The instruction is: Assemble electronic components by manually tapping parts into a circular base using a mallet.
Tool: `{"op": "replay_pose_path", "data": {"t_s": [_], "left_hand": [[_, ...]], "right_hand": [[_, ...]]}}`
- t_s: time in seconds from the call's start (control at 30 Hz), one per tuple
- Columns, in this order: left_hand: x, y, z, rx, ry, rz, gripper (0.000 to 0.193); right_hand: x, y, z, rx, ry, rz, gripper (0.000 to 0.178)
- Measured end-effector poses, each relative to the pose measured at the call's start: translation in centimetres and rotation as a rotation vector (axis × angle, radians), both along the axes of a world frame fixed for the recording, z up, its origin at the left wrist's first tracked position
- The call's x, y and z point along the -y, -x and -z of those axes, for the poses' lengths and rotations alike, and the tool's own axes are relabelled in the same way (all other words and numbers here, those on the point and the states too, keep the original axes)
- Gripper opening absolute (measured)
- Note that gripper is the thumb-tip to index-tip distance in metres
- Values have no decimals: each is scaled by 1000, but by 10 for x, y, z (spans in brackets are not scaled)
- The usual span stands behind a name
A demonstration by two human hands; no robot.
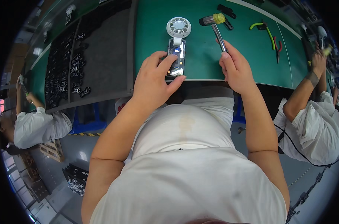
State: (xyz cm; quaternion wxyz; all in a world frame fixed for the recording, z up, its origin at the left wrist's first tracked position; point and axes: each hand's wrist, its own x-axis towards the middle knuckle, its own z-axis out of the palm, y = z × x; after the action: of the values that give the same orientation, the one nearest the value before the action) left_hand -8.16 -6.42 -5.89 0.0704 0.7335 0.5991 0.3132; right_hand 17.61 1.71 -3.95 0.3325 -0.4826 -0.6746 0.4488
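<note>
On the green table lies a handheld fan (176, 61) with a round white head and a clear-fronted dark body, a small display lit on it. My left hand (154, 76) rests on the body's left side and lower end, fingers bent, one fingertip on its front below the display. To the right, my right hand (234, 67) is closed round the metal handle of a small mallet (218, 33). The mallet is tilted, its head up, with one yellow face and one black face. It is apart from the fan.
Left of the fan is a dark grey tray (104, 56) with many small black parts along its left side. Green-handled pliers (268, 33), red-handled pliers (277, 48) and black pieces (227, 11) lie at the far right. Co-workers sit on both sides, one close on the right (311, 115).
</note>
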Motion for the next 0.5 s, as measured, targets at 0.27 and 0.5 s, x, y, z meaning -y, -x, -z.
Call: {"op": "replay_pose_path", "data": {"t_s": [0.27,0.5], "left_hand": [[-5,3,-1,66,-4,5,65],[1,1,1,84,-21,25,68]], "right_hand": [[30,10,-29,323,-131,-220,41],[55,9,-33,216,-277,-260,43]]}}
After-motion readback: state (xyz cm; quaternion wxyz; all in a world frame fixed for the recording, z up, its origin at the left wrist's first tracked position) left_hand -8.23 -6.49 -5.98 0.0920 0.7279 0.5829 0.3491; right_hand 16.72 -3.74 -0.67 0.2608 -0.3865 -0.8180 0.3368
